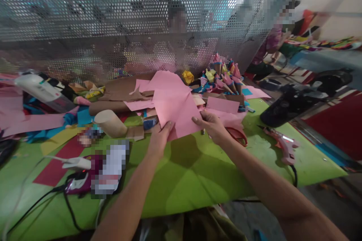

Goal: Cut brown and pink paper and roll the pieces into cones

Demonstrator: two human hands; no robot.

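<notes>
A large sheet of pink paper (177, 107) is held up over the near middle of the green table, its far end rounded and a faint crease running across it. My left hand (160, 135) pinches its near left edge, thumb on top. At the right corner my right hand (210, 123) grips the same sheet between thumb and fingers. Beneath and behind it lie more pink scraps and brown paper. Red-handled scissors (237, 136) rest just right of my right hand, partly hidden. A pale cylinder, perhaps a paper roll (110, 123), sits left of my left hand.
On the green table (181, 188) a pink glue gun (283, 144) and a black bottle (283, 107) stand at right. Several small paper cones (226, 77) cluster at the back. A phone (111, 169) and a purple power strip (82, 180) with cords lie left. Perforated metal panel (118, 26) behind.
</notes>
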